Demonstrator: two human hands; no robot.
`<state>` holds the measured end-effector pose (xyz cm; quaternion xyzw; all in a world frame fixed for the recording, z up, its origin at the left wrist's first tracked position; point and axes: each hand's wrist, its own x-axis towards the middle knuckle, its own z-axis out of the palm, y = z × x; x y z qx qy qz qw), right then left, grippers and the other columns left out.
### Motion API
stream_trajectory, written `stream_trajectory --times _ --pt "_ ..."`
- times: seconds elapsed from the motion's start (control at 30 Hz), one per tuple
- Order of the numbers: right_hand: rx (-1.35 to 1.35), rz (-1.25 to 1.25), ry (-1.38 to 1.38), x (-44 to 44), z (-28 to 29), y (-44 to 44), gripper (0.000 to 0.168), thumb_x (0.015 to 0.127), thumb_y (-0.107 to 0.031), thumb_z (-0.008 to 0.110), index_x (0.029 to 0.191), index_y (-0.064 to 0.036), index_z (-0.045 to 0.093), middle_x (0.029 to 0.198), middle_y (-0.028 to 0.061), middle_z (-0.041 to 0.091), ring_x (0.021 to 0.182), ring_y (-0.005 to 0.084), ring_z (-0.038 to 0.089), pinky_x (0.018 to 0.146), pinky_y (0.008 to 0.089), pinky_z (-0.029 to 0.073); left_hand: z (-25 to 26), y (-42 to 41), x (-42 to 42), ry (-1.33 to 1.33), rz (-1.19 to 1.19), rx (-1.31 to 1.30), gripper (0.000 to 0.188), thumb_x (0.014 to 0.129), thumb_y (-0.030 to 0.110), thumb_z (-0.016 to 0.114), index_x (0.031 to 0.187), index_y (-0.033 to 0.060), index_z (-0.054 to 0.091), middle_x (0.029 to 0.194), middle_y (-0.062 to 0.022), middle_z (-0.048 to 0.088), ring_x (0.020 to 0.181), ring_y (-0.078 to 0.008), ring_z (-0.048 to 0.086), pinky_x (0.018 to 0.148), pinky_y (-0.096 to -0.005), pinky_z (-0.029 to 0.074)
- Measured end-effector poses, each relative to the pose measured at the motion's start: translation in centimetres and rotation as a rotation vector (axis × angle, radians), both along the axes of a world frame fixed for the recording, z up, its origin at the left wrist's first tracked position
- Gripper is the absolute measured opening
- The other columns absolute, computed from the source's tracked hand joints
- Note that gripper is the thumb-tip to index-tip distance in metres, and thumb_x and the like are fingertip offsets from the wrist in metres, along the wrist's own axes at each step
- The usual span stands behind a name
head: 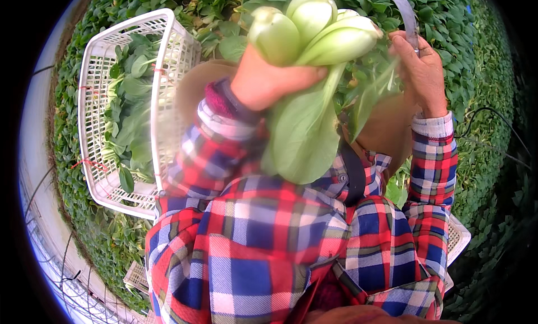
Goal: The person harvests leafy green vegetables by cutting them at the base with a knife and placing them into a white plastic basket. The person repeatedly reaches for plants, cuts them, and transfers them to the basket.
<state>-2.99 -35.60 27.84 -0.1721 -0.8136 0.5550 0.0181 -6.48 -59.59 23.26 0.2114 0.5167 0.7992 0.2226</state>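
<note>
My left hand (pixel 273 78) grips several heads of bok choy (pixel 317 28) around their stalks, pale bases up and green leaves hanging over my lap. In my right hand (pixel 424 72) is a sickle (pixel 405 13); its curved metal blade points up and away, and the handle is hidden by my fingers. A blurred loose leaf (pixel 370 97) hangs between the two hands, close to my right fingers; whether they hold it I cannot tell. To my left, a white plastic crate (pixel 157 93) holds more bok choy (pixel 132 97) laid along its inside.
Dense leafy plants (pixel 454 25) grow in front and on both sides. Parts of other pale crates (pixel 460 240) show behind me at right and at lower left (pixel 136 275). Thin dark hoops or wires (pixel 498 109) arch at the right. A pale strip (pixel 42 97) borders the far left.
</note>
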Motion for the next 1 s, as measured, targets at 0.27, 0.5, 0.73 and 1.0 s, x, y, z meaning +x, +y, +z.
stream_trajectory --times 0.27,0.5,0.73,1.0 --pt "-0.336 0.172 -0.091 -1.3 -1.6 -5.4 0.037 0.070 -0.022 0.066 0.098 -0.003 0.051 0.076 -0.0008 0.054 0.054 0.0031 0.048 0.045 0.0154 0.039 -1.9 -0.4 0.5 0.126 -0.042 -0.100 0.046 0.060 0.003 0.067 0.103 0.0005 0.049 0.093 -0.0031 0.055 0.083 -0.0106 0.051 0.074 -0.0240 0.042" --pt "-0.628 0.076 -0.078 -1.4 -1.5 -4.4 0.021 0.074 -0.016 0.057 0.092 -0.005 0.053 0.076 0.0009 0.056 0.060 0.0066 0.053 0.044 0.0164 0.041 -2.5 -4.0 -1.7 -0.376 0.017 0.233 0.035 0.076 0.010 0.051 0.108 -0.0022 0.045 0.108 -0.0188 0.050 0.092 -0.0194 0.053 0.079 -0.0310 0.044" --pt "-0.476 0.115 -0.060 -2.6 -1.4 -7.9 0.034 0.071 -0.015 0.063 0.100 -0.003 0.051 0.077 0.0014 0.055 0.060 0.0061 0.050 0.044 0.0176 0.040 -4.1 -4.1 -1.7 -0.358 0.026 0.131 0.028 0.076 0.019 0.058 0.097 0.0007 0.053 0.084 -0.0047 0.058 0.075 -0.0118 0.056 0.066 -0.0231 0.046" --pt "-0.291 0.167 -0.048 -2.5 -0.4 -11.0 0.032 0.074 -0.012 0.059 0.102 0.000 0.049 0.075 0.0026 0.056 0.052 0.0063 0.048 0.043 0.0163 0.037 -4.3 -2.4 0.2 -0.482 -0.149 0.541 0.040 0.077 0.025 0.059 0.108 0.0037 0.047 0.096 -0.0054 0.055 0.084 -0.0116 0.053 0.071 -0.0246 0.045"
